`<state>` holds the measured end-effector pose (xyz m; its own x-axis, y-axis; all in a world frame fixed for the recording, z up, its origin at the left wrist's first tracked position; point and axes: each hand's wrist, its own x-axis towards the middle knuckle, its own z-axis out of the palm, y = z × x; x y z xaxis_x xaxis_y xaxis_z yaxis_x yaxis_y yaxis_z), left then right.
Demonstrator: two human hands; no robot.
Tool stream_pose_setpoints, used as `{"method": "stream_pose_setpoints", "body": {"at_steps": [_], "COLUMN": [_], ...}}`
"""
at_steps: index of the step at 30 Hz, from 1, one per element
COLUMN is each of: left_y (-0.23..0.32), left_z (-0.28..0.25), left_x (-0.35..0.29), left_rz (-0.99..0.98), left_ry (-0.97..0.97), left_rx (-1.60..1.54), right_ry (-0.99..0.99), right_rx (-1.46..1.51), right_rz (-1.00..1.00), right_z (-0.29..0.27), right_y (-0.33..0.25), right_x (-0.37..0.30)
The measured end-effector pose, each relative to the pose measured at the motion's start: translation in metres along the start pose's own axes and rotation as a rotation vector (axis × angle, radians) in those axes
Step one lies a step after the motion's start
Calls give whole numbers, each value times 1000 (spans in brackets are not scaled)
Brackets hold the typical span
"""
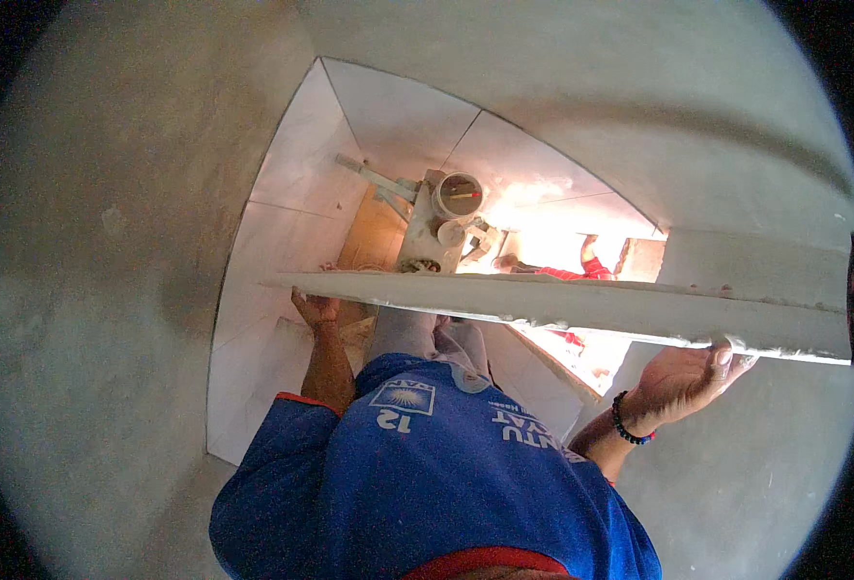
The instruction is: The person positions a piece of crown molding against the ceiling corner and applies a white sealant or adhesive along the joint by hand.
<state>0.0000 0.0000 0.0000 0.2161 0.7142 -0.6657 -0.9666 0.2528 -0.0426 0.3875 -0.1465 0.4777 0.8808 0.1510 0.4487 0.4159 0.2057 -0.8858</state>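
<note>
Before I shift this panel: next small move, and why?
Probably pause and check beyond the panel before shifting it. The left hand and right hand support it near opposite ends, and it partly hides someone in red. A bucket also shows beyond it. Depth is hard to judge here.

The left hand [314,307] is at the left end of the panel [581,304], the right hand [683,380] near its right. Beyond it is a bucket [440,206].
</note>
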Motion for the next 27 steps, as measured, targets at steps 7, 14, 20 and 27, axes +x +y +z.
{"method": "stream_pose_setpoints", "body": {"at_steps": [7,14,20,27], "left_y": [34,75,111,118], "left_z": [-20,-15,-16,-4], "left_x": [-49,-103,-153,-189], "left_rz": [192,224,487,488], "left_ry": [-24,-83,-96,-257], "left_rx": [244,-1,27,-144], "right_ry": [-76,-176,-257,-385], "right_rx": [93,239,267,370], "right_rz": [68,130,191,183], "right_z": [5,3,34,73], "right_y": [0,16,-3,-28], "right_x": [-8,-14,-24,-27]}}
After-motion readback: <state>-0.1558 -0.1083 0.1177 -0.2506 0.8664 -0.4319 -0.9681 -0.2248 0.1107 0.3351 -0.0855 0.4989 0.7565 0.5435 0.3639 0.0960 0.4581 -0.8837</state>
